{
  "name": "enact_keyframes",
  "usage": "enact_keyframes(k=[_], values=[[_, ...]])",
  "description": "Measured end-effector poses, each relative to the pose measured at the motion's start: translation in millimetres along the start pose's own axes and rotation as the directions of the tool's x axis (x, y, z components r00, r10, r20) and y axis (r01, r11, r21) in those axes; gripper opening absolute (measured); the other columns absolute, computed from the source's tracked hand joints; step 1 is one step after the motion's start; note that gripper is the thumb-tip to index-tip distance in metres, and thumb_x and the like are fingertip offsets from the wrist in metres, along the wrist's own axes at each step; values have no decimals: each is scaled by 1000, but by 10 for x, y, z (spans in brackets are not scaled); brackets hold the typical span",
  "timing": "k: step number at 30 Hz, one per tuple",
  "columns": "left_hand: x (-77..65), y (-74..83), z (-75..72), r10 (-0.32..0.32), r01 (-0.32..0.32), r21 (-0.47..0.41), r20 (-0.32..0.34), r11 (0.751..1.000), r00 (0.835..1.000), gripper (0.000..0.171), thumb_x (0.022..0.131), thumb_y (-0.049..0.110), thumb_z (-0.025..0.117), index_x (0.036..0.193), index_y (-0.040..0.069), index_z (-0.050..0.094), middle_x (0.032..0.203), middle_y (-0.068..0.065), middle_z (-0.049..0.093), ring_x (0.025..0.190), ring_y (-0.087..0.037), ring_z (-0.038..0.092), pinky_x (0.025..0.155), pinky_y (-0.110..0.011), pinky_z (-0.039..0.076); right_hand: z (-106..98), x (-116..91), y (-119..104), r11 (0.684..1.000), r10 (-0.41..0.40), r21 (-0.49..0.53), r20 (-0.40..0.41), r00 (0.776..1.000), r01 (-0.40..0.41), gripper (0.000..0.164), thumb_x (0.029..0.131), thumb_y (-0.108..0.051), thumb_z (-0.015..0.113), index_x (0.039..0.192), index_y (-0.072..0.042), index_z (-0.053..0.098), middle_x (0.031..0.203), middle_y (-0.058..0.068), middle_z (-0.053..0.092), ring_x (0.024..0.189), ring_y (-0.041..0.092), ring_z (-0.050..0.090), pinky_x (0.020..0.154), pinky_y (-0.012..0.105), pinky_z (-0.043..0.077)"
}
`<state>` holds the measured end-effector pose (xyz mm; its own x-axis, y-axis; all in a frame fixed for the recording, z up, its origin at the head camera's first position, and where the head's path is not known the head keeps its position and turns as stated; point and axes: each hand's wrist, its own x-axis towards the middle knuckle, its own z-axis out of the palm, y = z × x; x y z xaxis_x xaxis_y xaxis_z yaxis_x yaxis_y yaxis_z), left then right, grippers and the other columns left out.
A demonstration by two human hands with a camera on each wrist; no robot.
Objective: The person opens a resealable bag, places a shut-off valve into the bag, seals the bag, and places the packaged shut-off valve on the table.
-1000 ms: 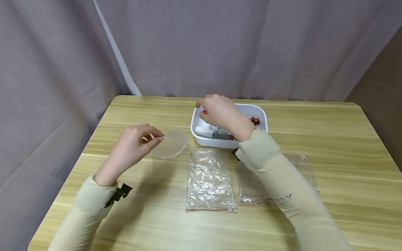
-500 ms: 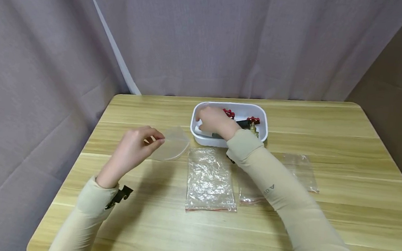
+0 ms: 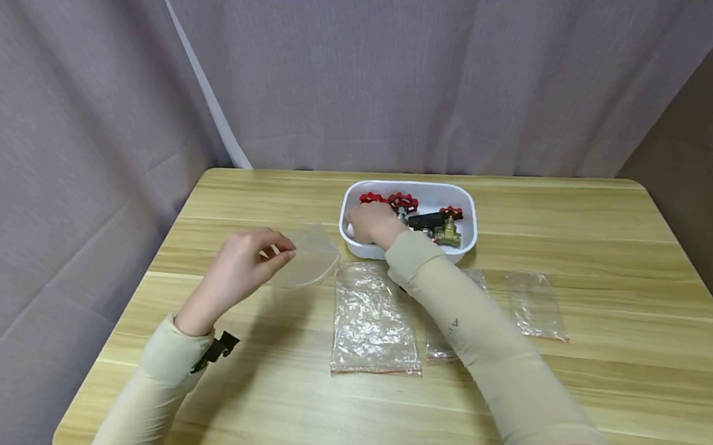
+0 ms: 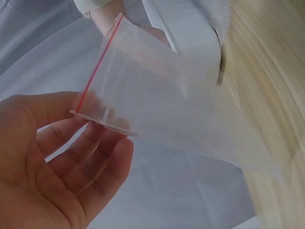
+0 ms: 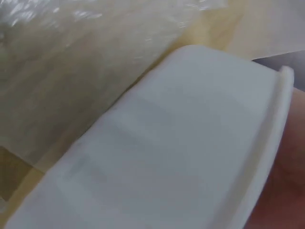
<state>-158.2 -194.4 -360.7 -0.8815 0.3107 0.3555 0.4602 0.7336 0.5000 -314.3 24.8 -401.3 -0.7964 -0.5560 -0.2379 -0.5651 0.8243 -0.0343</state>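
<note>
Right hand had moved down into the left end of the white plastic tray, uncovering the brass valve.
Left hand pinched the clear zip-lock bag near its red seal strip, just left of the tray; right-hand grip could not be determined, its fingers being hidden. Red handwheels and a black cylindrical part lay near the brass valve. Flat clear bags lay in front of the tray on the wood-grain table.
</note>
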Motion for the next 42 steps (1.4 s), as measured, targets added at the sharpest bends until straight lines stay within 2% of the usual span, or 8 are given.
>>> enact_keyframes(k=[11, 18, 23, 28, 32, 34, 38, 42], values=[[-3, 3, 7, -8, 8, 2, 9, 1000, 1000, 6, 93, 12, 73, 97, 8, 77, 88, -1, 71, 73, -15, 67, 68, -33, 58, 37, 58, 37, 1000, -15, -13, 10, 1000, 15, 16, 91, -11, 62, 106, -13, 69, 116, 14, 68, 107, 34, 65, 86, 50, 55], [-13, 6, 7, -13, 13, 10, 16, 1000, 1000, 6, 93, 12, 73, 97, 9, 76, 89, -1, 71, 73, -15, 67, 67, -33, 58, 57, 44, 101, 996, -84, 44, 13, 996, 83, 21, 91, -11, 63, 109, -16, 72, 115, 11, 68, 109, 30, 63, 90, 49, 52], [-21, 3, 1, -23, 22, 11, 20, 1000, 1000, 6, 94, 12, 72, 97, 8, 76, 89, -2, 71, 74, -15, 67, 68, -33, 58, 7, 35, 174, 985, -166, 49, 12, 986, 165, 8, 89, -13, 63, 93, -16, 69, 96, 7, 65, 92, 24, 59, 82, 43, 50], [-10, 7, -1, -30, 29, 8, 28, 1000, 999, 8, 94, 12, 72, 98, 7, 76, 89, -2, 71, 74, -16, 67, 68, -33, 58, -134, -12, 242, 957, -269, 110, -4, 963, 268, 10, 87, -16, 68, 94, -10, 67, 79, 2, 53, 77, 19, 50, 73, 35, 44], [3, 6, 3, -26, 25, 12, 34, 1000, 999, 9, 94, 13, 72, 99, 7, 76, 91, -2, 71, 74, -16, 68, 68, -33, 57, -227, -40, 329, 910, -367, 185, -61, 928, 372, 26, 82, -15, 70, 107, -5, 71, 84, 2, 57, 80, 17, 51, 76, 32, 44], [10, 2, 8, -21, 20, 17, 34, 1000, 999, 8, 94, 13, 72, 99, 7, 76, 91, -2, 71, 73, -16, 68, 67, -33, 57, -265, -39, 374, 886, -390, 238, -84, 917, 398, 24, 81, -14, 70, 103, -4, 72, 85, 3, 58, 79, 17, 50, 75, 33, 44], [24, -1, 19, -16, 15, 25, 32, 1000, 999, 7, 94, 13, 72, 97, 9, 77, 92, -2, 72, 73, -15, 67, 66, -33, 56, -335, -17, 466, 862, -355, 363, -69, 932, 355, 9, 87, -15, 65, 92, -8, 67, 83, 1, 56, 77, 16, 49, 73, 32, 42], [36, 0, 29, -13, 12, 42, 30, 999, 999, 7, 94, 14, 72, 97, 10, 77, 93, -2, 72, 72, -14, 67, 64, -32, 55, -391, -16, 548, 843, -297, 464, -19, 955, 271, 17, 93, -17, 60, 102, -7, 69, 95, 4, 64, 86, 16, 54, 78, 31, 45]])
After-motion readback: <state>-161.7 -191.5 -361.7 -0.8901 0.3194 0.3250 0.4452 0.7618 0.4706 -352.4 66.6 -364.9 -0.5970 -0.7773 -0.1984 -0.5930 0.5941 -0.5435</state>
